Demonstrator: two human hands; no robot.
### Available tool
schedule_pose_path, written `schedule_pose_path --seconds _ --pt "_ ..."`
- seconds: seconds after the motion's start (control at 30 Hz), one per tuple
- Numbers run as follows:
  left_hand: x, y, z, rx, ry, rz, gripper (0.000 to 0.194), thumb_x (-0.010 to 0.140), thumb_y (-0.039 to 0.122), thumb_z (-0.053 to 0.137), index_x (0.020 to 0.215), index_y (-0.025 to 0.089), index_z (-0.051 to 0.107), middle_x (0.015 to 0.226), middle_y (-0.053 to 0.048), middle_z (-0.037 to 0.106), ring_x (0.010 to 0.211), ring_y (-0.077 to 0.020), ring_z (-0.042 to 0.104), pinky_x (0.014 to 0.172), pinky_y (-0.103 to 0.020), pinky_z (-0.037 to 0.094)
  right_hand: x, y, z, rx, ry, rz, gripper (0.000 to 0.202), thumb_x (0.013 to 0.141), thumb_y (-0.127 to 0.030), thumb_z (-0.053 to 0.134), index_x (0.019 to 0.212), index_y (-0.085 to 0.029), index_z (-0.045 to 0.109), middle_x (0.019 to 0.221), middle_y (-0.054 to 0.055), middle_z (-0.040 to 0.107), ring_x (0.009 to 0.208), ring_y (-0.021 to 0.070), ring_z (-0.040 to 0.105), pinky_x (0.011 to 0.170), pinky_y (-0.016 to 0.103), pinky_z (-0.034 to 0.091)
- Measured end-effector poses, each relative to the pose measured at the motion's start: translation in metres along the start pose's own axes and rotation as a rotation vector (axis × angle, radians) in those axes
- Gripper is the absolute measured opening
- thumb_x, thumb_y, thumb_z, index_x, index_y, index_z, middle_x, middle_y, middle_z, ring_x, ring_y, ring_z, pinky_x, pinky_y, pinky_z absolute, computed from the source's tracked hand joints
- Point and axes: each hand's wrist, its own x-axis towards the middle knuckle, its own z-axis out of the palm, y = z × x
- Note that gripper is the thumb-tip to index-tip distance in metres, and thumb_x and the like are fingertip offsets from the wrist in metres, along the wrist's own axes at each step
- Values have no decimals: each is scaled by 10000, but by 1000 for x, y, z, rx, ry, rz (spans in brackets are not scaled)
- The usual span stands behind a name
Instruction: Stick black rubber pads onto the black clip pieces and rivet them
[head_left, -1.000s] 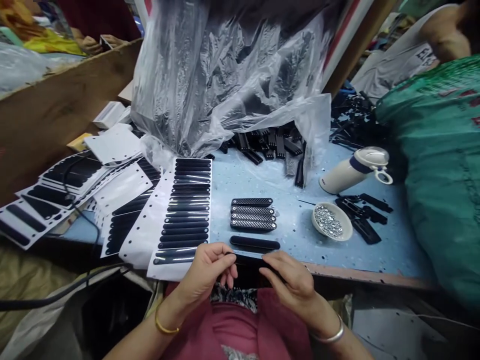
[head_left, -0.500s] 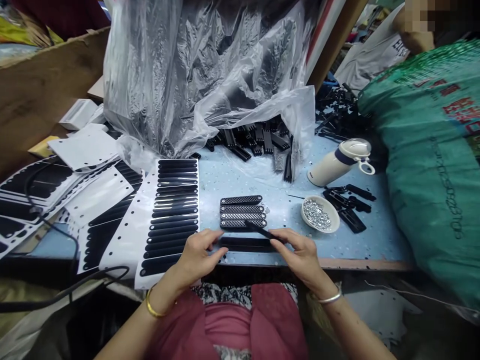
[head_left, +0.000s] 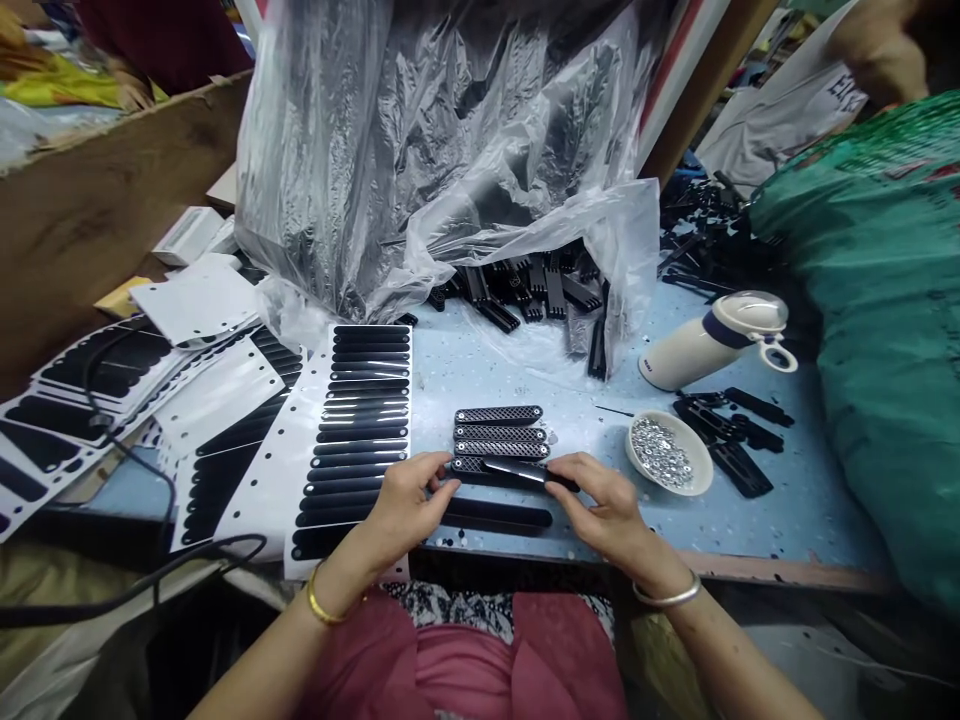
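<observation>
Cool, moderately bright light falls on the blue tabletop (head_left: 517, 370) ahead of the fingers (head_left: 427, 468), and a pale glint lies along the black strip (head_left: 521, 470) in the right hand (head_left: 611, 500). White glare bands cross the strip sheet (head_left: 366, 405) left of the fingers; beyond them, plastic sheeting (head_left: 322, 160) glitters. Far right of them, the green sack (head_left: 885, 330) looks soft and stretched.

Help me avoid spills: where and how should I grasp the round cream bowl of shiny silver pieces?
Probably clasp the bowl from above, across its near and far rim: the walls rise all round, and flat black parts crowd its right.
</observation>
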Motion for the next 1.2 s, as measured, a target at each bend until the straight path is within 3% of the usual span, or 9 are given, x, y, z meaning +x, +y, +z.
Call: schedule_pose_path --seconds 0.2,0.43,1.2 --pt "0 0 0 -53 -10 -44 170 736 125 664 904 141 690 657 2 668 513 -89 564 484 -188 451 1 -5 -4 -10 -33 -45 134 848 -162 604 944 -194 692 902 93 714 805 207 688 689 330 580" --pt "0 1 -1 -99 -41 -24 170 753 105 649 911 122 712 665 -18 665 529 -97 578 523 -204 466 14 -13 10 -34 -84 -140 154 845 -128 600 951 -186 695 866 94 734 779 212 699 670 349 593" --pt "0 2 -4 -78 -34 11 123 798 166 642 903 141 701 667 -20 663 545 -102 583 518 -205 465 16 -16 20 -76 -110 -89 157 852 -132 562 942 -187 678 852 81 726 750 204 694 678 341 589"
